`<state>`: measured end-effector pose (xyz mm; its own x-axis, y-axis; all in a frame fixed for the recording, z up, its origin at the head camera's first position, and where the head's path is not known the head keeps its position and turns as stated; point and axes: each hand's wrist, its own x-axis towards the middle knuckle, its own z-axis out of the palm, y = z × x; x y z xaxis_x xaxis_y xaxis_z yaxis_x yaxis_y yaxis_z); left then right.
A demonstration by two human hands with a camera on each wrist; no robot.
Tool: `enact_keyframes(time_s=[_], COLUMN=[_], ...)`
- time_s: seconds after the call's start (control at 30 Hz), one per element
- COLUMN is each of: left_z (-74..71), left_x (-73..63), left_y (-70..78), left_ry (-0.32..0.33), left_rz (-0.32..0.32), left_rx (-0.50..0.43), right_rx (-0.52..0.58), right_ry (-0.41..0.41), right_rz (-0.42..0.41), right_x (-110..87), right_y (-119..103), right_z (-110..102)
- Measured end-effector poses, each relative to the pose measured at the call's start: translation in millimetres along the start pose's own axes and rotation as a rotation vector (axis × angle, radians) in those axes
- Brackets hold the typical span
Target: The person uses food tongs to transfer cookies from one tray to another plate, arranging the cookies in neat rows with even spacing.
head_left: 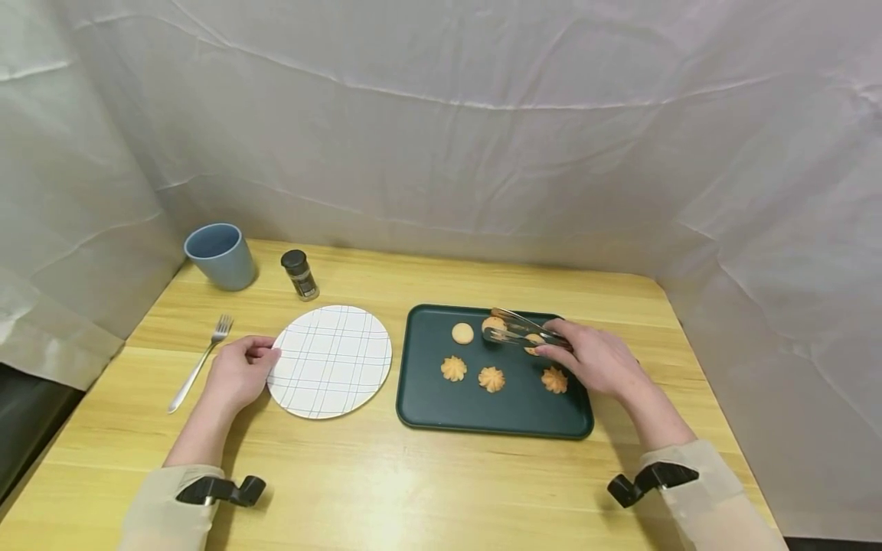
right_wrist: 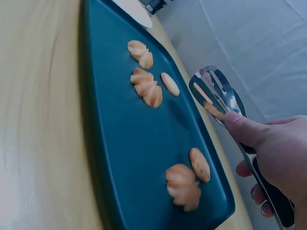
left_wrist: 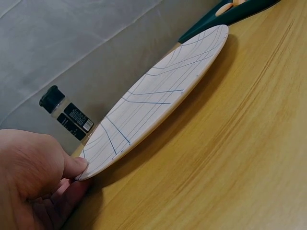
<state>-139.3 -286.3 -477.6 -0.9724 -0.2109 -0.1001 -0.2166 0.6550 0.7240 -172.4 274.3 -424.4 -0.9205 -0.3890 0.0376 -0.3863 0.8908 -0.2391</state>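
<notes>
My left hand (head_left: 241,373) pinches the left rim of a white plate (head_left: 331,361) with blue checked lines. In the left wrist view the thumb lies on the rim and the fingers are beneath. My right hand (head_left: 596,356) grips metal tongs (right_wrist: 223,93) over the back of a dark green tray (head_left: 496,417). Between the tong heads is a round cookie (head_left: 493,325), raised above the tray. On the tray lie two round cookies, a pale one (head_left: 462,333) and one (right_wrist: 199,164) below the tongs, plus flower-shaped cookies (head_left: 491,379).
A fork (head_left: 200,363) lies left of my left hand. Behind the plate stand a blue cup (head_left: 223,260) and a black-capped spice jar (head_left: 300,275). Grey cloth (head_left: 441,153) encloses the back and sides of the wooden table (head_left: 331,490).
</notes>
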Motion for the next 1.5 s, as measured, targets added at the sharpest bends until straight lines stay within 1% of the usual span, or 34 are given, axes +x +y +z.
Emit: enact_keyframes(time_s=[0.2, 0.4, 0.8, 1.27, 1.5], left_z=[0.1, 0.5, 1.9, 0.4, -0.4], left_x=[0.0, 0.9, 2.0, 0.2, -1.3], left_y=[-0.3, -0.3, 2.4, 3.5, 2.1], left_ry=[-0.003, 0.004, -0.003, 0.009, -0.002], left_rz=[0.004, -0.002, -0.014, -0.003, -0.019], left_rx=[-0.002, -0.002, -0.005, -0.008, -0.007], right_rx=[0.006, 0.009, 0.024, 0.035, 0.061], right_ry=[0.004, -0.009, -0.004, -0.017, -0.034], right_rz=[-0.023, -0.037, -0.087, -0.168, -0.200], right_x=[6.1, 12.7, 29.9, 51.4, 62.4], right_y=[-10.5, -20.7, -49.3, -83.4, -100.3], right_z=[-6.5, -9.9, -14.2, -9.2, 0.0])
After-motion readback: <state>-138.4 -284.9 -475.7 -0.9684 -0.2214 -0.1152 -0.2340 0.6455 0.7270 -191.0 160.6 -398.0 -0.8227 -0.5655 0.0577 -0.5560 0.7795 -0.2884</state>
